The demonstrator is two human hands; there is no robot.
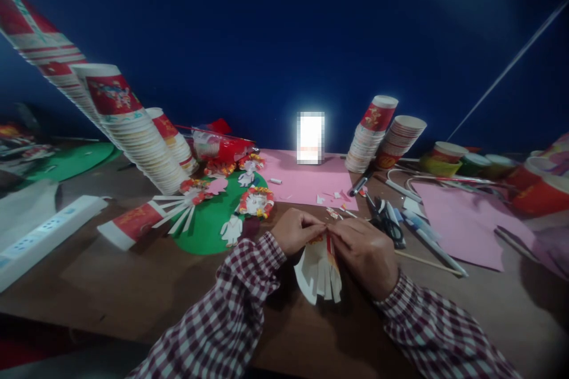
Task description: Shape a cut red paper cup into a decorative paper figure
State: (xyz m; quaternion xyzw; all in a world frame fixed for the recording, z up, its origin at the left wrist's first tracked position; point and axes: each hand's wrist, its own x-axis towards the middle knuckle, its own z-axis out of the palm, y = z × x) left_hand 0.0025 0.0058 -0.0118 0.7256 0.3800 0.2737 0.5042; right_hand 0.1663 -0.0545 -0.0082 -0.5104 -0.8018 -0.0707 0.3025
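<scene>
Between my two hands, low over the table (155, 314), is a paper cup (317, 275) whose side is cut into strips that point toward me. My left hand (293, 231) pinches its far end, fingers closed. Close against it, my right hand (367, 249) also has its fingers closed on the cut paper cup. The fingertips of both hands nearly meet, and the part of the cup under them is hidden. Small paper scraps (333, 213) lie just beyond my fingers. To the left, another cup cut into strips (184, 213) spreads out on a green paper disc (202, 237).
Tall stacks of paper cups (133, 136) lean at the left, and shorter stacks (371, 136) stand at the back right. A power strip (48, 237) lies far left. Black scissors (386, 219), pens (427, 237) and pink paper (462, 225) are on the right. A bright blurred screen (310, 136) stands behind.
</scene>
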